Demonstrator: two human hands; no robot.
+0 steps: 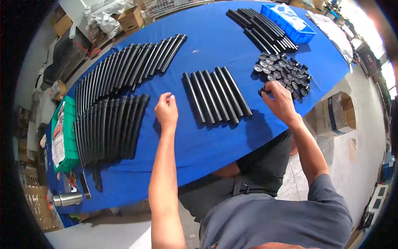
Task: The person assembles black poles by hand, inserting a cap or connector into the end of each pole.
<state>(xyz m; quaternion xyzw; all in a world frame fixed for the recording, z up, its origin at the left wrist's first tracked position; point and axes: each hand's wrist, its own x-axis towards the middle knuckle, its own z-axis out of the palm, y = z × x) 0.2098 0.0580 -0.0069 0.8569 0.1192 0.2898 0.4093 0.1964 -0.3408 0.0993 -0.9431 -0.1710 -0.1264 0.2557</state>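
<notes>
My right hand (280, 101) is at the near left edge of a pile of round black caps (286, 71), its fingers closed on a black cap (261, 91). My left hand (166, 111) is held over the blue cloth in a loose fist, with nothing visible in it. Between my hands lies a group of several black tubes (213, 96), side by side and slanting. Left of my left hand are two rows of black tubes, a far row (128, 64) and a near row (111, 128), whose upper ends have thicker bands.
More black tubes (265, 31) lie at the far right beside a blue crate (290, 24) holding plastic bags. A green crate (71, 137), a metal cylinder (67, 199) and a phone-like slab (85, 185) are at the left edge. A cardboard box (336, 114) stands on the floor at right.
</notes>
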